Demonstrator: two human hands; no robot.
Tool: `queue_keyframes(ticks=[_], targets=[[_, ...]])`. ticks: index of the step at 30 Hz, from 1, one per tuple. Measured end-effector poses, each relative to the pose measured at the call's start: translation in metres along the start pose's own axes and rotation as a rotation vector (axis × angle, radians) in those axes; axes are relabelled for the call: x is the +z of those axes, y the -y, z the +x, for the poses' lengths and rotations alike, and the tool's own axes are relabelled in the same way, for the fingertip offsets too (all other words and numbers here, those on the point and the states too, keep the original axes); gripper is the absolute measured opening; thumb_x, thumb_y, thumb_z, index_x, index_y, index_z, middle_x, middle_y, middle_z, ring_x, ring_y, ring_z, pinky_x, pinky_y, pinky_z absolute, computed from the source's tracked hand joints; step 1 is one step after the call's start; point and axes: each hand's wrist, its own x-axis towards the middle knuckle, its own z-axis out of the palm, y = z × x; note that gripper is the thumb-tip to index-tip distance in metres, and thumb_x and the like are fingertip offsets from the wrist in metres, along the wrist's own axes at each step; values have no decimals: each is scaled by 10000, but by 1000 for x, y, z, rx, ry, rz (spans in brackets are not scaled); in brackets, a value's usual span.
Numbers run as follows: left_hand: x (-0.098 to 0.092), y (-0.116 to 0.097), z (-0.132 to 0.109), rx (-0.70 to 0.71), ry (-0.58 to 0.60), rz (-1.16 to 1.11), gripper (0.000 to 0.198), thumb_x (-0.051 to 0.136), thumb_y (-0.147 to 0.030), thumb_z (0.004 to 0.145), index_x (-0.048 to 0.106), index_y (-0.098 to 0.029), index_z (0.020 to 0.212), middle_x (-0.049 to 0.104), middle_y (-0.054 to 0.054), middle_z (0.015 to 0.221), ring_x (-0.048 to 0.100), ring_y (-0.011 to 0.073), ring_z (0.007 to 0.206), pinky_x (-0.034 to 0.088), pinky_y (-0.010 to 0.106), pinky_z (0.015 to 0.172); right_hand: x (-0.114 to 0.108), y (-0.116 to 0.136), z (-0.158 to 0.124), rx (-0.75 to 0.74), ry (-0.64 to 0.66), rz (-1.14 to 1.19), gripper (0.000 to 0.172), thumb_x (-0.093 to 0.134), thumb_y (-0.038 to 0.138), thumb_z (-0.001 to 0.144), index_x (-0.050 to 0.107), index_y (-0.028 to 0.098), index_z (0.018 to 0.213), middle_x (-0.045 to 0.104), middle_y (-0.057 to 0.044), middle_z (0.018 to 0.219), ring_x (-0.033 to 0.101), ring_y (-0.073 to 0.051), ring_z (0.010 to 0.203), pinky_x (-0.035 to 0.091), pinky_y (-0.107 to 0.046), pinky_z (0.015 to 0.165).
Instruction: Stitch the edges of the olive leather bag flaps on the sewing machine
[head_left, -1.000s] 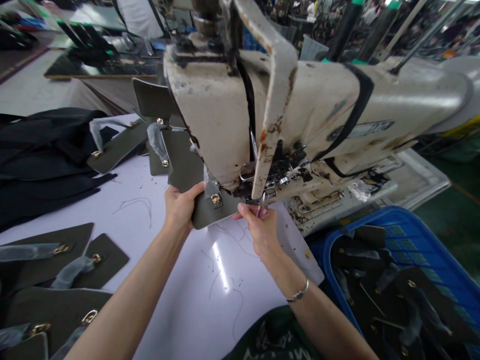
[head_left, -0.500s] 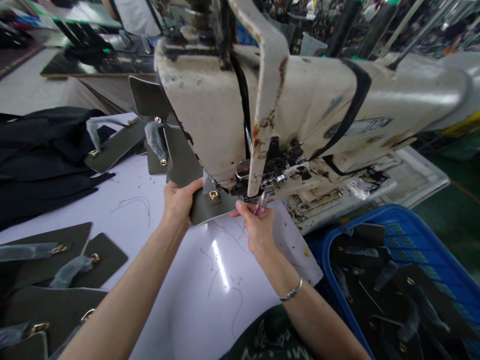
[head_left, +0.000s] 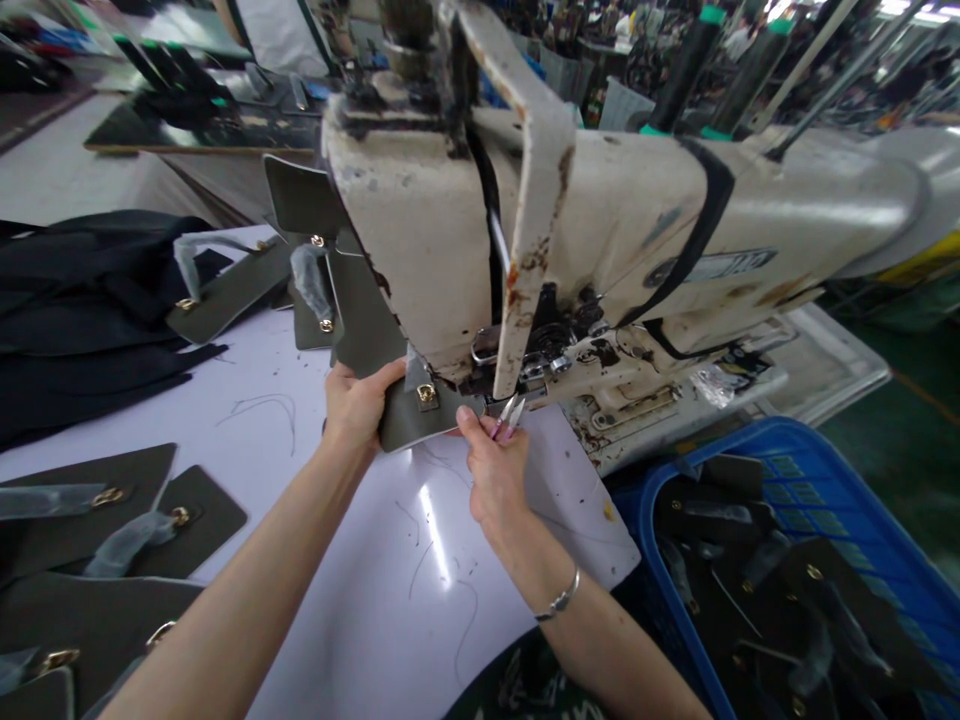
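Olive panel (head_left: 405, 425) lies between left fingers (head_left: 385, 378) and right fingers (head_left: 472, 430), touching both.

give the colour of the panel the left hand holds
Olive-grey; the panel shows best in the head view.

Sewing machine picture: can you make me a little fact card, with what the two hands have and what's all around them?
Left hand: grips the side of an olive-gray panel
Right hand: holds small scissors with pink handles, at the panel's near edge
Panel detail: gold-colored metal fitting
Machine: off-white sewing machine, rust spots, partly hiding the panel
Table: white tabletop, loose threads
Far left: black fabric
Right side: blue basket holding similar panels
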Motion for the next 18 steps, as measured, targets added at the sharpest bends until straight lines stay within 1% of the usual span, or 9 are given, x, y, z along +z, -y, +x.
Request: queue_keyframes(ticks=[3, 5, 9, 13, 15, 18], targets=[[0, 0, 1, 22, 0, -16, 476, 882, -235, 542, 716, -116, 972, 759, 78, 955, 663, 163, 733, 561, 307, 726, 7, 0, 0, 82, -13, 164, 461, 791, 414, 674, 399, 223, 526, 302, 64, 543, 323, -80, 530, 324, -247, 506], [-1, 0, 0, 31, -5, -32, 443, 874, -227, 560, 720, -107, 958, 763, 84, 951, 671, 165, 743, 567, 307, 733, 11, 1, 0, 91, -31, 198, 408, 788, 402, 669, 455, 210, 531, 355, 49, 549, 376, -94, 553, 363, -254, 533], [-4, 0, -5, 34, -45, -59, 417, 860, -207, 574, 724, -110, 956, 768, 82, 960, 671, 163, 762, 572, 282, 701, 17, 4, 1, 79, -70, 203, 363, 766, 373, 689, 489, 201, 528, 435, 26, 556, 437, -113, 584, 414, -266, 570], [-7, 2, -10, 44, -89, -73, 429, 852, -146, 543, 730, -116, 953, 772, 68, 965, 681, 164, 805, 581, 271, 733, 19, 5, 1, 90, -63, 188, 318, 770, 409, 705, 591, 177, 580, 536, -9, 588, 513, -140, 620, 446, -272, 579], [-7, 3, -12, 48, -93, -80, 414, 850, -136, 552, 734, -110, 949, 773, 72, 952, 684, 165, 805, 582, 270, 736, 19, 4, 1, 83, -67, 181, 317, 775, 412, 702, 605, 174, 580, 549, -13, 593, 519, -140, 619, 455, -272, 586], [-8, 4, -13, 63, -91, -93, 409, 855, -144, 571, 736, -103, 961, 773, 81, 959, 692, 168, 807, 588, 282, 757, 19, 2, 3, 65, -72, 168, 324, 771, 404, 701, 585, 182, 556, 540, -7, 582, 508, -134, 604, 456, -269, 584]])
